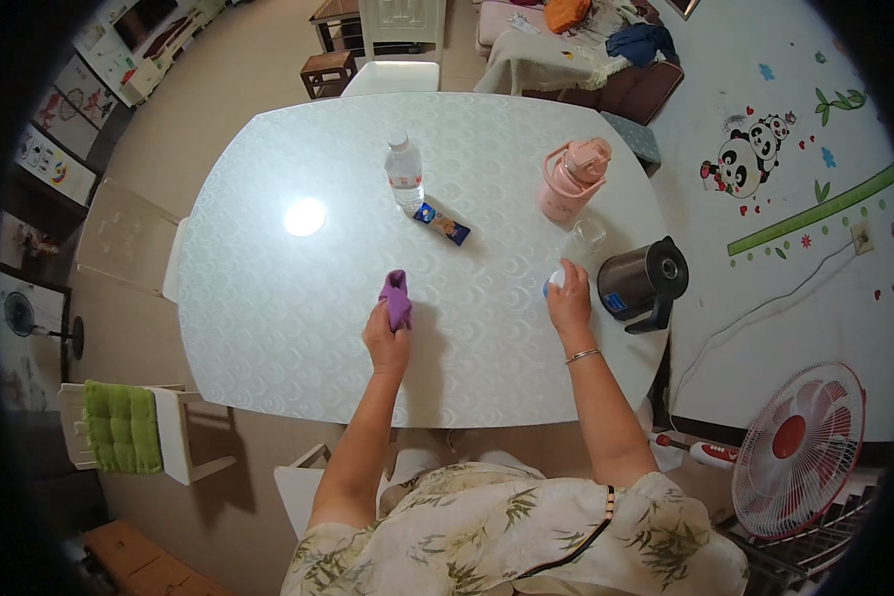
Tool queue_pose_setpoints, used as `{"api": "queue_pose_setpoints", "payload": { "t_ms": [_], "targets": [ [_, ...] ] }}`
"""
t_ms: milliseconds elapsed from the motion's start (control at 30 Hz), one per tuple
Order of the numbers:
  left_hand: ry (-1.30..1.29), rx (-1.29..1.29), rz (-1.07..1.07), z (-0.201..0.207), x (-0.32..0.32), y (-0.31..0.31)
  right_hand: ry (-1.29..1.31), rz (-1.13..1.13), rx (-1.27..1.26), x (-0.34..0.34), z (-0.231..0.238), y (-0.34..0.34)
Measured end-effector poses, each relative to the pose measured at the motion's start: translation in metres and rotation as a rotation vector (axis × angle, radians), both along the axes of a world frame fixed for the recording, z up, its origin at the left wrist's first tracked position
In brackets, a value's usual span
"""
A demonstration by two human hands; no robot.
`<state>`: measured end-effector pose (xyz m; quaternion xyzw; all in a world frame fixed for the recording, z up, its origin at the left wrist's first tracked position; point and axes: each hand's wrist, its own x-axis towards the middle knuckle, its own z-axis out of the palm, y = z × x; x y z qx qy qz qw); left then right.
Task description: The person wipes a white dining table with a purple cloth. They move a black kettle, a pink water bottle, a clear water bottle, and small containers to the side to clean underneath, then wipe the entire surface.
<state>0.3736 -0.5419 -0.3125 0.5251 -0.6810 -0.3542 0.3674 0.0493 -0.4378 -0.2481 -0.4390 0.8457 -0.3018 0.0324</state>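
Observation:
My left hand (385, 340) is closed on a bunched purple cloth (396, 298) just over the near middle of the white table (288, 328). Farther right, my right hand (570, 298) has its fingers round a small white object with a blue edge (554, 284); most of it is hidden, so its kind does not show. Beyond that hand stands a clear glass (588, 236). Right beside it is a dark kettle (638, 282) with a black lid and handle. A bracelet circles my right wrist.
At the table's middle stand a clear water bottle (404, 174) and, against it, a dark blue snack packet (441, 224). A pink jug (572, 179) with a handle stands back right. A red and white fan (800, 447) and chairs, one with a green cushion (122, 427), surround the table.

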Motion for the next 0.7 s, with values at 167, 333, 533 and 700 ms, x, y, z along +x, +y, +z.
{"api": "queue_pose_setpoints", "payload": {
  "t_ms": [167, 333, 533, 700],
  "targets": [
    [-0.78, -0.149, -0.306, 0.004, 0.007, 0.02, 0.288, 0.041, -0.179, 0.032, 0.012, -0.016],
    [-0.732, -0.199, -0.369, -0.01, -0.004, -0.027, 0.005, 0.29, -0.111, 0.081, -0.025, -0.063],
    [-0.79, -0.131, -0.455, 0.006, -0.013, -0.077, -0.041, 0.114, 0.002, 0.108, -0.048, -0.166],
    [-0.782, -0.202, -0.545, 0.004, -0.008, -0.108, -0.13, -0.055, 0.151, 0.098, -0.063, -0.159]
  ]
}}
